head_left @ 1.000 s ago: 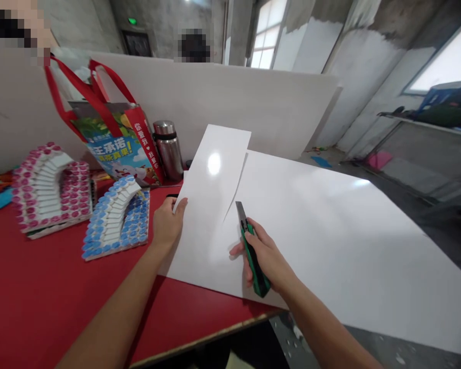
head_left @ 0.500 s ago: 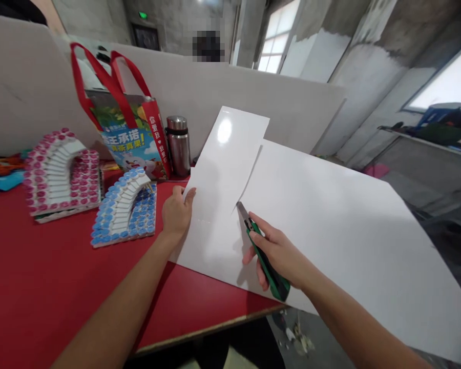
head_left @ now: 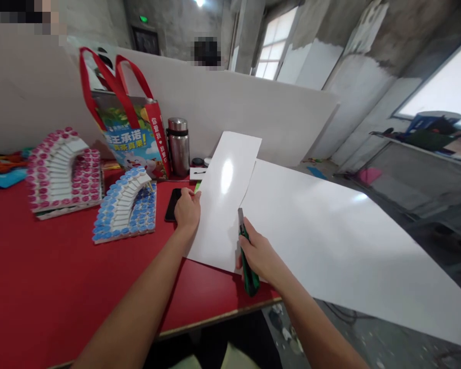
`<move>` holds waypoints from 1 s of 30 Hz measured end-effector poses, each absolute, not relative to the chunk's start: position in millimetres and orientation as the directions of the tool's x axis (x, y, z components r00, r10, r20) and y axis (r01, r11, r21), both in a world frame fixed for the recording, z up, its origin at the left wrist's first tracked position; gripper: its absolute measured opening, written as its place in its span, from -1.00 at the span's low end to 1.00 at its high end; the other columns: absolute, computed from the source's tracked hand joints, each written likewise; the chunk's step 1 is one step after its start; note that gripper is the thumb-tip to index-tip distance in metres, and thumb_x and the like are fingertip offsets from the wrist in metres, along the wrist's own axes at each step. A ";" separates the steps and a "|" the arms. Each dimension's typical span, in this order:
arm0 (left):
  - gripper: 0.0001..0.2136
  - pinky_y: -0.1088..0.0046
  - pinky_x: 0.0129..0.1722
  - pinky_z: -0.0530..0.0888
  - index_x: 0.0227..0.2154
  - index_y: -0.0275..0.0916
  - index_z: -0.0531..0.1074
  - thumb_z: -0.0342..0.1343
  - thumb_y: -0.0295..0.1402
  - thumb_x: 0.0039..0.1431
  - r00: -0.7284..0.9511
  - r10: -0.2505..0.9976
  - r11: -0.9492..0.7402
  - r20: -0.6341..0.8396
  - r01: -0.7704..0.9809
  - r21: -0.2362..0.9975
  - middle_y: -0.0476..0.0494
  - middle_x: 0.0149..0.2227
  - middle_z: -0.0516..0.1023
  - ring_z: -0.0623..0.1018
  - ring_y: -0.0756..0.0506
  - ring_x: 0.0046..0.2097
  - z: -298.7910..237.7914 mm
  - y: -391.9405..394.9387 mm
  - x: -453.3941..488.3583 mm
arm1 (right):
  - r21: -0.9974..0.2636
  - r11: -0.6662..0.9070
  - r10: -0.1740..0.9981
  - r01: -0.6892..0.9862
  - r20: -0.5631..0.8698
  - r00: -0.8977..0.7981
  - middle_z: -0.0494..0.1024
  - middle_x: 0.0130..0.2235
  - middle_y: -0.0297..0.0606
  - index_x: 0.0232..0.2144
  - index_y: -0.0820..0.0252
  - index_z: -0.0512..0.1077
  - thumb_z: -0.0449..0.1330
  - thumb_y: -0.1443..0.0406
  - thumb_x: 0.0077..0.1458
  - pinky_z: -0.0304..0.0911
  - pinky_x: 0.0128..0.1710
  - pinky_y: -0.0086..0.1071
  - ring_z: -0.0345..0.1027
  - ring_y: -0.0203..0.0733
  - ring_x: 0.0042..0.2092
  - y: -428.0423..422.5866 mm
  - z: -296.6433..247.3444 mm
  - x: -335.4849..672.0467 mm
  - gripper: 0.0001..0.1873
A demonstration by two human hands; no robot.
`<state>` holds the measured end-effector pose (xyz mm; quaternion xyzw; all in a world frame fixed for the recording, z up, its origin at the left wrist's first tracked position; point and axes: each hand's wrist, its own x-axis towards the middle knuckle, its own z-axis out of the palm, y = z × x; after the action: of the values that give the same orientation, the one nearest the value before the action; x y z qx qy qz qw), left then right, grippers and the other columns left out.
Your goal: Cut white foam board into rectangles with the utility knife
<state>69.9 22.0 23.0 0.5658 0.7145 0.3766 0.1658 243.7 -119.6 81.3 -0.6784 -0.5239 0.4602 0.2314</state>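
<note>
A large glossy white board [head_left: 311, 230] lies over the front of the table and juts past its right side. A slit runs down from its far edge, parting a long strip [head_left: 225, 200] on the left. My left hand [head_left: 188, 209] is closed on the strip's left edge, fingers curled, above a black phone [head_left: 171, 206]. In my right hand [head_left: 260, 252] is a green utility knife [head_left: 249, 277], blade out and pointing away from me. The blade tip is near the lower end of the slit; whether it touches the board I cannot tell.
On the red table [head_left: 42, 271] stand a pink-dotted model [head_left: 54, 174], a blue-dotted model [head_left: 125, 210], a printed bag [head_left: 130, 138] and a steel flask [head_left: 179, 148]. A white partition [head_left: 253, 113] rises behind. Scraps [head_left: 286, 328] litter the floor.
My left hand and the board's strip have shifted right, uncovering the phone. The strip's far end sits lower. My right hand has turned the knife more straight ahead.
</note>
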 end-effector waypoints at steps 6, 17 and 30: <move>-0.87 0.33 -0.17 0.43 -0.08 -0.17 0.37 0.03 -0.36 0.35 -0.260 0.955 0.063 0.140 0.645 0.762 -0.21 -0.17 0.63 0.62 -0.21 -0.13 17.9 3.6 81.2 | -0.650 -0.305 0.941 0.696 -0.320 0.114 0.61 -0.37 -0.15 0.39 0.25 -0.01 -0.10 0.31 0.29 0.36 -0.28 -0.31 0.52 -0.09 -0.35 -107.4 74.4 243.4 -0.36; -0.74 0.28 -0.05 0.45 0.04 -0.14 0.43 -0.01 -0.41 0.35 -0.262 0.955 0.044 0.139 0.588 0.808 -0.23 -0.04 0.62 0.60 -0.23 -0.02 21.5 -5.5 107.5 | -0.425 -0.276 0.940 0.862 -0.306 0.151 0.63 -0.21 0.03 0.44 0.37 -0.16 -0.14 0.28 0.33 0.28 -0.21 -0.25 0.52 0.01 -0.24 -124.9 95.3 250.7 -0.30; -0.64 0.21 0.08 0.46 0.13 -0.22 0.42 -0.07 -0.43 0.34 -0.183 0.962 -0.037 0.203 0.647 0.762 -0.29 0.08 0.55 0.54 -0.22 0.09 12.8 2.7 99.4 | -0.398 -0.265 0.943 0.878 -0.296 0.150 0.58 -0.07 0.16 0.45 0.46 -0.17 -0.16 0.25 0.33 0.24 -0.16 -0.22 0.48 0.14 -0.07 -127.5 80.0 244.2 -0.27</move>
<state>99.4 2.7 12.8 0.6061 0.6635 0.3890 0.2026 244.2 -127.5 80.0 -0.7556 -0.6026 0.2484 0.0655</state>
